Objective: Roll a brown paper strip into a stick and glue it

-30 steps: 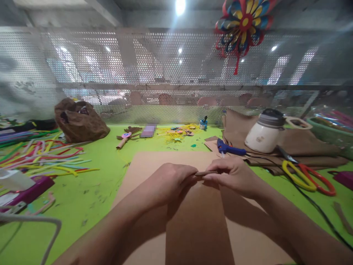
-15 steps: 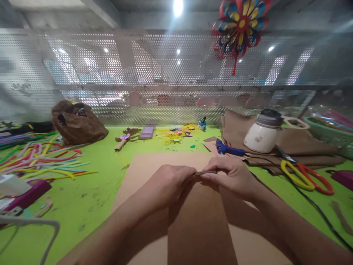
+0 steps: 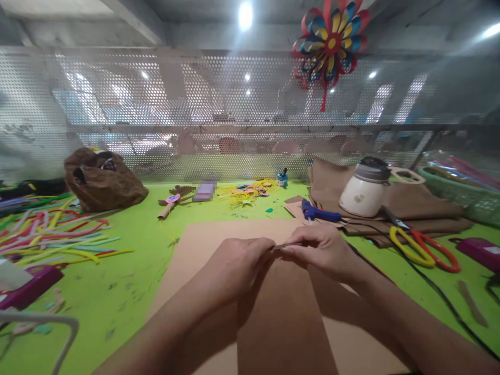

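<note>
A brown paper strip (image 3: 283,317) runs up the middle of a tan board (image 3: 195,234), and its far end is folded up in a thin edge. My left hand (image 3: 244,260) is closed on the left side of that folded end. On the right side, my right hand (image 3: 320,250) pinches the same edge between thumb and fingers. Both hands are close together over the board, with a narrow piece of the fold showing between them. The left fingertips are partly hidden.
Beyond my right hand lie a blue glue gun (image 3: 320,212), a white jar (image 3: 363,190), brown sheets (image 3: 429,208) and scissors (image 3: 424,247). Coloured stems (image 3: 78,237) and a brown bag (image 3: 103,179) are at left. Yellow shreds (image 3: 248,195) lie at the back.
The view has shifted slightly, so the background things sit a little further left. Both hands keep their grip on the folded end, which now looks slightly more tilted.
</note>
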`<state>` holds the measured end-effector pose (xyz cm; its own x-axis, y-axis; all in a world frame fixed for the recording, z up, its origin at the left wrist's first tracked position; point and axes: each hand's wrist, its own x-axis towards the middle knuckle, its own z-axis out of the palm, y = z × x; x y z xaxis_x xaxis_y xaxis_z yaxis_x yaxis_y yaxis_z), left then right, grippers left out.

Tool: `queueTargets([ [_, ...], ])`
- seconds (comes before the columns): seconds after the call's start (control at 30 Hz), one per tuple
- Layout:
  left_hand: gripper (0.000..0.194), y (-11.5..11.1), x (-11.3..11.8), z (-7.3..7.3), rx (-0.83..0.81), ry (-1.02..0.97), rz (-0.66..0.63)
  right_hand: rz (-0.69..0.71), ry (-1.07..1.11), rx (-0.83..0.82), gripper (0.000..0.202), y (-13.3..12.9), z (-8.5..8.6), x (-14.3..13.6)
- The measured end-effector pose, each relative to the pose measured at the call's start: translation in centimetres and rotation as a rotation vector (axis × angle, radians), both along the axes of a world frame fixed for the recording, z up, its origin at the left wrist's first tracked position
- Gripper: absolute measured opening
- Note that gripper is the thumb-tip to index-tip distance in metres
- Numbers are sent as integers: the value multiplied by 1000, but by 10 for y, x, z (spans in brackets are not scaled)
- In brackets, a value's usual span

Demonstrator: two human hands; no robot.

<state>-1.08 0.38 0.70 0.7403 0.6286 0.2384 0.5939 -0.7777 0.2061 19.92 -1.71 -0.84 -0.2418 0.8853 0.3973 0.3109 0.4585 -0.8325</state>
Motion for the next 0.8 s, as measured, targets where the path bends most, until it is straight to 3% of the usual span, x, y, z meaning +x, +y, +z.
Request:
queueTargets([
  [0.4, 27, 4, -1, -9, -69, -75, -25, 53, 149, -291, 32, 5, -4, -2],
  [0.67, 26, 9, -2, -7, -254, -151, -25, 76, 86, -191, 27, 10, -6, 7],
  [0.8, 26, 10, -2, -9, -272, -181, -46, 81, 63, -163, 26, 11, -9, 10],
])
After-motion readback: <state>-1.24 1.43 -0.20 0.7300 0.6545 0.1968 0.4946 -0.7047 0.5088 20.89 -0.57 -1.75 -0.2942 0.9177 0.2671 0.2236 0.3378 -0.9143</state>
